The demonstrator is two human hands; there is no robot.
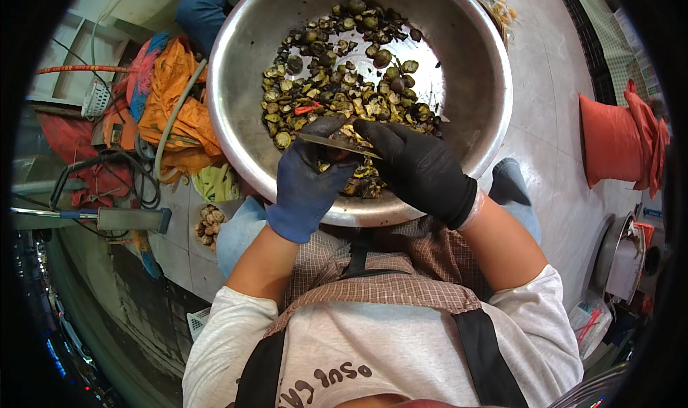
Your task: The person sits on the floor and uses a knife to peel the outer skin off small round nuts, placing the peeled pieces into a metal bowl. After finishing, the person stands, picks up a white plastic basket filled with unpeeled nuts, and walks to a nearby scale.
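A wide metal basin [494, 85] sits before me with many dark and yellow-green nut husks [344, 96] and round husked fruits in it. Over its near side, my left hand [317, 182], in a blue and black glove, is curled around a small dark reddish thing that is mostly hidden. My right hand [422, 163], in a black glove, grips one end of a knife [338, 144]. The blade lies across the front of the left fingers, its tip by the left thumb. A small red scrap [307, 108] lies among the husks.
At the left are an orange sack [180, 107], a hose, cables and a container of pale brown nuts [209, 222]. Another person's knee [201, 16] shows beyond the basin's far left. A red sack [615, 139] stands at the right, above another metal basin [607, 252].
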